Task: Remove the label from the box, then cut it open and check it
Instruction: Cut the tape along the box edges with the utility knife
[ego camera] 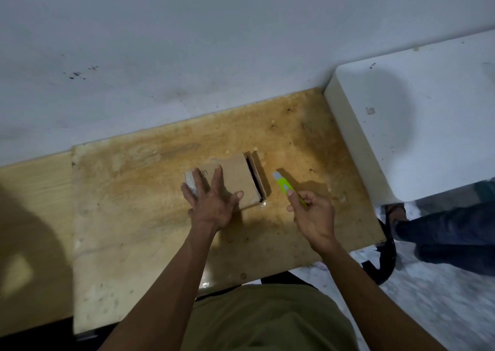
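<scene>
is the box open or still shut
Partly open: the box shows a dark gap along its right edge, where a flap stands away.

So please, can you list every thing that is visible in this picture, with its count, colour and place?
cardboard box: one, brown, middle of the table, right end open
utility knife: one, yellow-green, right of the box
table: one, stained tan wood, against the wall
wall: one, grey-white, behind the table
white surface: one, far right
left hand: one, flat on the box
right hand: one, holding the knife
</scene>
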Motion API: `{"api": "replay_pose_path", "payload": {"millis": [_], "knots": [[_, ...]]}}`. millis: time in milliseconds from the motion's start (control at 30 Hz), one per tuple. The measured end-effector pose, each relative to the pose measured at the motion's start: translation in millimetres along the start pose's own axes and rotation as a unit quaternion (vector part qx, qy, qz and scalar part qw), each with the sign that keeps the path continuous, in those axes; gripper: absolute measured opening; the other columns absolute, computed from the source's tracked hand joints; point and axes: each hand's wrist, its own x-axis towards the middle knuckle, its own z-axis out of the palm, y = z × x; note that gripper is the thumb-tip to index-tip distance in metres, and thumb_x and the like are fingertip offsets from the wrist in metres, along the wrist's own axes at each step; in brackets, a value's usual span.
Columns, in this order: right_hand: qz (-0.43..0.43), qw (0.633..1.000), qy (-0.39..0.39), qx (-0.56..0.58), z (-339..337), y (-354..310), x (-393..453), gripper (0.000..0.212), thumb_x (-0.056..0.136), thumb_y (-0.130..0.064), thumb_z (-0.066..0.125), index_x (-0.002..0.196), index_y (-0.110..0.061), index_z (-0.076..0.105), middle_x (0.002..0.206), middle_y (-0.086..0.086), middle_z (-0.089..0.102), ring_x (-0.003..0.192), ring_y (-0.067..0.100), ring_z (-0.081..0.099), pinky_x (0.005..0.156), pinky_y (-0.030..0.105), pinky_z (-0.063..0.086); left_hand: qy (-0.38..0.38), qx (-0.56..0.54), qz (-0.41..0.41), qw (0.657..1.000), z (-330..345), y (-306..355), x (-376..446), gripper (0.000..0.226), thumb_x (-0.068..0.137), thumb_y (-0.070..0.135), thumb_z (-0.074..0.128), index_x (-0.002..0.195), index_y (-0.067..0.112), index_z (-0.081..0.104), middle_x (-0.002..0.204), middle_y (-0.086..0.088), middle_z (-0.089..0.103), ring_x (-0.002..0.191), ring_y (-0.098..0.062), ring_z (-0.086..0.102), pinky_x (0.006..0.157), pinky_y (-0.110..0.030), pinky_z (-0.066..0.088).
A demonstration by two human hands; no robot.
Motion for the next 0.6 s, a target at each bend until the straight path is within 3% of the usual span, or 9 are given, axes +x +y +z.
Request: {"api": "replay_pose_path", "payload": {"millis": [167,233,333,433,600], "knots": [[0.007,1.0,-0.004,-0.001,-3.6,11.6,37.1,0.021,0.097,-0.018,0.056,0.078,-0.019,0.065,0.079,0.014,0.073,0.048,0.017,0.057,0.048,0.028,0.049,0.004,0.005,-0.003,1.0,1.0,0.9,0.6,0.087,0.086,0.068,0.053,0.154,0.047,0.002,0.159,0.005,-0.034,0.142,-0.041,-0.035,0.11,-0.072,0.016],[-0.002,0.999,-0.017,-0.028,-0.9,22.8,53.2,0.02,0.096,-0.013,0.051,0.089,-0.023,0.067,0.087,0.008,0.074,0.065,0.02,0.068,0.063,0.034,0.059,0.007,0.006,-0.003,1.0,1.7,0.5,0.9,0.087,0.086,0.068,0.052,0.154,0.048,0.002,0.16,0.005,-0.033,0.142,-0.041,-0.034,0.11,-0.072,0.017],[-0.038,0.997,-0.022,-0.058,5.6,36.5,71.5,0.029,0.093,-0.009,0.051,0.115,-0.015,0.069,0.094,-0.003,0.066,0.09,0.021,0.069,0.084,0.045,0.059,0.013,0.013,0.006,1.0,3.6,-2.0,2.7,0.089,0.085,0.07,0.051,0.154,0.046,0.001,0.16,0.003,-0.033,0.143,-0.04,-0.034,0.111,-0.07,0.014],[-0.125,0.978,0.059,-0.154,13.3,38.7,83.9,0.028,0.082,-0.015,0.058,0.106,-0.013,0.073,0.096,0.011,0.06,0.098,0.032,0.059,0.087,0.042,0.054,0.024,0.008,0.006,1.0,6.0,-4.5,2.6,0.091,0.083,0.071,0.053,0.155,0.045,0.003,0.161,0.004,-0.029,0.144,-0.039,-0.032,0.112,-0.07,0.014],[-0.09,0.965,0.027,-0.245,21.2,30.4,89.2,0.017,0.081,-0.024,0.066,0.098,-0.02,0.069,0.1,0.01,0.066,0.101,0.035,0.06,0.084,0.039,0.053,0.043,0.014,0.004,0.999,8.6,-6.2,1.0,0.095,0.08,0.074,0.054,0.156,0.042,0.006,0.164,0.002,-0.022,0.146,-0.041,-0.026,0.115,-0.066,0.013]]}}
